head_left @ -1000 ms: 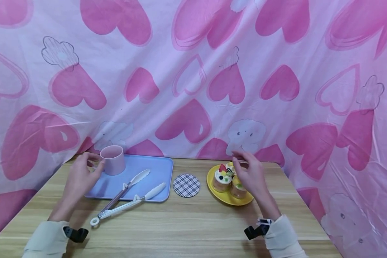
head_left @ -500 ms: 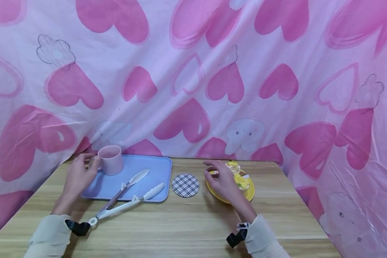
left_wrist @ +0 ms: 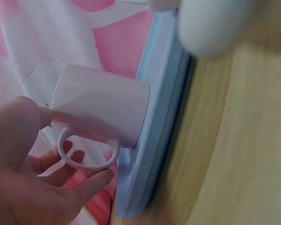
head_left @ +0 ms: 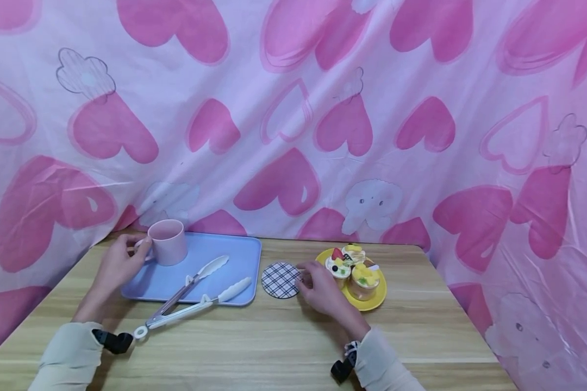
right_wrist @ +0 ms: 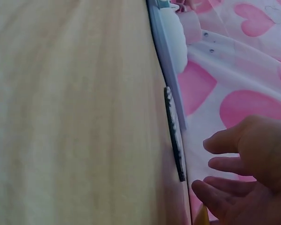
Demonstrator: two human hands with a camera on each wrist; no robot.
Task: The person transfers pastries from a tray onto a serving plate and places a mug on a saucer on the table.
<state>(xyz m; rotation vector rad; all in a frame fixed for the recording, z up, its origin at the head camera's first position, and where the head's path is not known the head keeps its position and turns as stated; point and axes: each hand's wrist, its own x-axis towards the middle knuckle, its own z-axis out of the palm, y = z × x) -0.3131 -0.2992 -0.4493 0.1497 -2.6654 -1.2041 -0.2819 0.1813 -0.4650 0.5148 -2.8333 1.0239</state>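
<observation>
A pink mug (head_left: 167, 242) stands upright on the blue tray (head_left: 235, 248) at the left. Around its handle (left_wrist: 91, 167) my left hand (head_left: 120, 262) lies with thumb and fingers still spread apart. In the left wrist view, the thumb comes up to the mug's upper side, while one fingertip meets the handle's outer curve. Flat on the table lies a round checked coaster (head_left: 280, 281). Over its right edge reaches my right hand (head_left: 323, 288), holding nothing. In the right wrist view, the fingers hang just above the coaster (right_wrist: 174, 136), thumb and fingertips apart.
White-tipped tongs (head_left: 181, 314) lie spread, partly on the tray and partly on the wooden table (head_left: 254, 353). Right of the coaster, a yellow plate (head_left: 379, 298) bears several fruit-topped dessert cups (head_left: 363, 287). A pink heart-print curtain (head_left: 293, 136) hangs behind.
My right hand has moved left and down, from over the yellow plate to the coaster's edge. My left hand has come closer to the mug's handle.
</observation>
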